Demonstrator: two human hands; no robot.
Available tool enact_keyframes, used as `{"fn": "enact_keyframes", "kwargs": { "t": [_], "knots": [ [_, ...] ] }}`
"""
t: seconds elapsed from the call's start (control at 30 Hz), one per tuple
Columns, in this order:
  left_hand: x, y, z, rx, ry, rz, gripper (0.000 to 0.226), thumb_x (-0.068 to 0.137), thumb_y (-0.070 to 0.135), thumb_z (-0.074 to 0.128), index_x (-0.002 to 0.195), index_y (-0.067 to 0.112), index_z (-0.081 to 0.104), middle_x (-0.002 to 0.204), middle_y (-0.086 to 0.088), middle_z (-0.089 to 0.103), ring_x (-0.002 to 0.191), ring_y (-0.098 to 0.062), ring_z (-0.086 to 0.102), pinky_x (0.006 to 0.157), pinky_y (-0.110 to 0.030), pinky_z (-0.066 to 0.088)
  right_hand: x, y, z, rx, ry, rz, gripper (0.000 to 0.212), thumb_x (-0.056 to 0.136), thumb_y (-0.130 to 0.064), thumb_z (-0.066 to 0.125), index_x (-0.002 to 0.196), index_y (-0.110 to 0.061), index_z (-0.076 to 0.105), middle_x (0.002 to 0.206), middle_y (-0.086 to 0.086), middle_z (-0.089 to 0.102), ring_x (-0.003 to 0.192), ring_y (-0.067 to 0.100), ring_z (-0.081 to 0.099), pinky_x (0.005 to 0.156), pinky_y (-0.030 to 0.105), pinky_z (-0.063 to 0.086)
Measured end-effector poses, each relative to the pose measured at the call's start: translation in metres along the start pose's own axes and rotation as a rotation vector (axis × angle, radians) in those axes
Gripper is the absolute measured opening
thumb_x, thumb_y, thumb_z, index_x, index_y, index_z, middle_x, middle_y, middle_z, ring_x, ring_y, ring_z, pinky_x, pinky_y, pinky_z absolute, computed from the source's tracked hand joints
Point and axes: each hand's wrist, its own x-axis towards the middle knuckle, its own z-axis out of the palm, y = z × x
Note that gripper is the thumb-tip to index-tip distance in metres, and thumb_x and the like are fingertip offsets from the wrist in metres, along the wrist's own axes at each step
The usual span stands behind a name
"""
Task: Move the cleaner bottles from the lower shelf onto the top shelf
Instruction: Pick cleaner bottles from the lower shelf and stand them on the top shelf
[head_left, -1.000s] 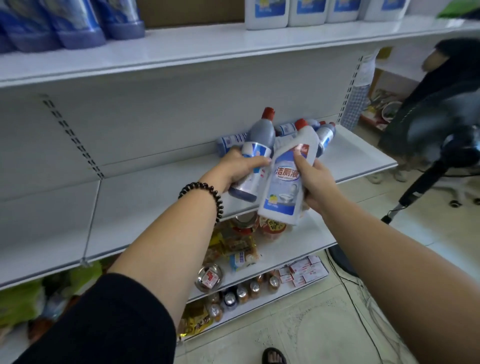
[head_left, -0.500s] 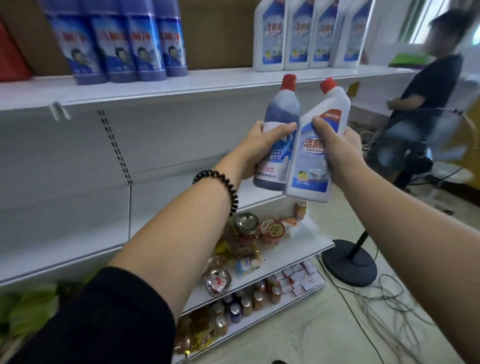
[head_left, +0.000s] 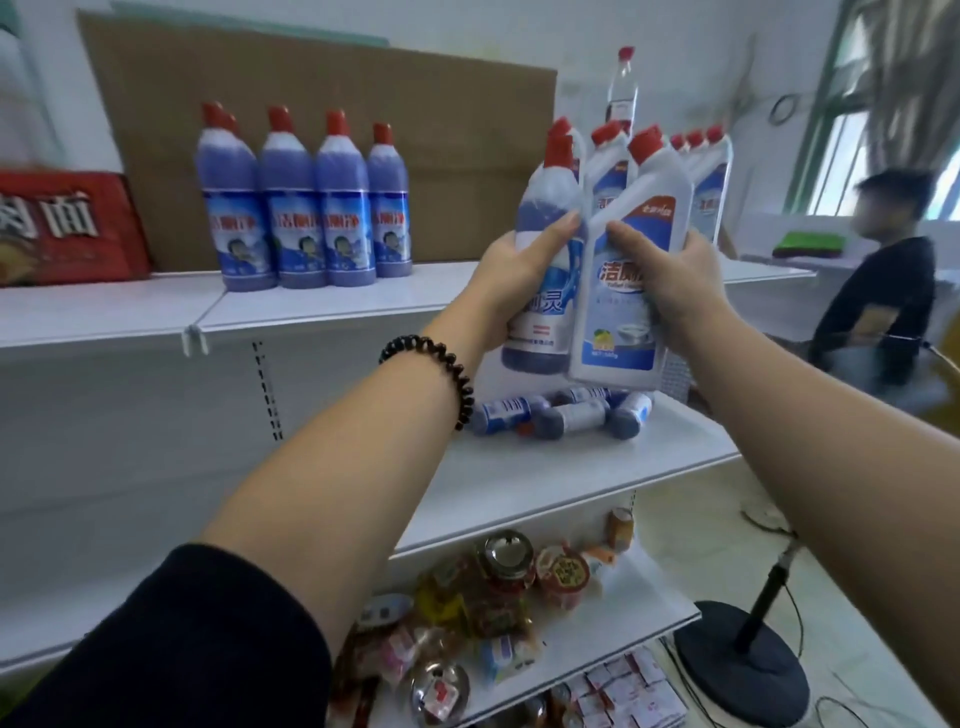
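Observation:
My left hand grips a blue cleaner bottle with a red cap, held upright in front of the top shelf. My right hand grips a white cleaner bottle with a red cap right beside it, the two bottles touching. On the top shelf stand a row of blue bottles at the left and white bottles at the right. Several blue bottles lie on their sides on the lower shelf, below my hands.
A red package sits at the far left of the top shelf, with brown cardboard behind. Jars and snacks fill the shelves underneath. A person in black sits at the right, and a fan stand is on the floor.
Both hands have lifted the two bottles from the lower shelf up to top-shelf height, and my view has tilted upward.

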Motion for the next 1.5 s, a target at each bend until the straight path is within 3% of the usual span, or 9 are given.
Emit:
{"fn": "enact_keyframes", "kwargs": {
  "t": [0.27,0.57,0.7,0.8,0.9,1.0,1.23,1.43,1.5],
  "knots": [
    [0.072,0.022,0.007,0.035,0.054,0.137,0.038,0.093,0.036,0.069,0.118,0.010,0.061,0.101,-0.011,0.077,0.087,-0.028,0.076,0.072,-0.036,0.061,0.094,0.006,-0.003,0.037,-0.081,-0.086,0.051,0.079,-0.034,0.082,0.118,-0.009,0.060,0.105,0.009,0.075,0.089,0.023,0.076,0.077,0.038,0.062],
    [0.176,0.011,0.032,-0.015,0.201,0.170,0.082,0.067,0.044,0.087,0.132,0.007,0.054,0.113,-0.018,0.073,0.093,-0.036,0.074,0.080,-0.052,0.061,0.196,0.030,-0.030,0.024,-0.148,-0.094,0.048,0.081,-0.038,0.080,0.118,-0.017,0.059,0.103,0.002,0.074,0.087,0.017,0.075,0.076,0.034,0.062],
    [0.208,-0.006,0.046,-0.001,0.228,0.161,0.083,0.064,0.043,0.088,0.132,0.010,0.054,0.112,-0.018,0.073,0.094,-0.037,0.074,0.082,-0.055,0.060,0.232,0.049,-0.050,-0.003,-0.175,-0.112,0.050,0.079,-0.038,0.081,0.119,-0.016,0.059,0.102,0.001,0.074,0.087,0.016,0.075,0.078,0.036,0.062],
    [0.224,-0.020,0.056,0.052,0.253,0.126,0.071,0.069,0.041,0.087,0.128,0.015,0.056,0.108,-0.012,0.075,0.092,-0.031,0.075,0.083,-0.051,0.061,0.256,0.065,-0.065,-0.027,-0.193,-0.107,0.053,0.078,-0.038,0.082,0.121,-0.016,0.059,0.104,0.000,0.073,0.091,0.017,0.073,0.084,0.040,0.061],
    [0.240,-0.029,0.065,0.090,0.254,0.125,0.031,0.084,0.028,0.079,0.111,0.023,0.064,0.100,-0.007,0.077,0.091,-0.026,0.075,0.080,-0.041,0.062,0.277,0.077,-0.076,-0.044,-0.189,-0.150,0.060,0.077,-0.038,0.082,0.126,-0.013,0.057,0.109,0.001,0.071,0.096,0.017,0.072,0.086,0.039,0.060],
    [0.253,-0.038,0.074,0.103,0.277,0.105,0.024,0.085,0.029,0.079,0.106,0.026,0.068,0.104,-0.008,0.077,0.097,-0.029,0.074,0.087,-0.045,0.060,0.294,0.084,-0.082,-0.117,-0.218,-0.257,0.071,0.077,-0.031,0.084,0.132,-0.011,0.045,0.112,-0.002,0.063,0.101,0.013,0.067,0.087,0.033,0.059],
    [0.274,-0.050,0.081,0.144,0.355,0.068,0.079,0.055,0.052,0.088,0.124,0.022,0.062,0.108,-0.004,0.076,0.098,-0.028,0.074,0.091,-0.053,0.058,0.322,0.102,-0.091,-0.276,-0.278,-0.367,0.077,0.075,-0.033,0.084,0.134,-0.014,0.039,0.126,0.004,0.058,0.116,0.021,0.060,0.100,0.046,0.053],
    [0.285,-0.057,0.077,0.175,0.352,0.098,0.057,0.071,0.042,0.086,0.121,0.022,0.065,0.112,-0.005,0.075,0.102,-0.028,0.072,0.094,-0.052,0.057,0.335,0.105,-0.099,-0.415,-0.334,-0.377,0.073,0.076,-0.032,0.083,0.133,-0.015,0.041,0.123,0.004,0.061,0.112,0.022,0.063,0.095,0.046,0.056],
    [0.287,-0.059,0.077,0.170,0.360,0.100,0.070,0.065,0.047,0.087,0.125,0.022,0.062,0.114,-0.005,0.074,0.102,-0.028,0.072,0.093,-0.051,0.057,0.338,0.101,-0.102,-0.451,-0.385,-0.357,0.073,0.075,-0.030,0.085,0.130,-0.017,0.039,0.121,0.000,0.061,0.109,0.020,0.063,0.093,0.044,0.057]
  ]
}}
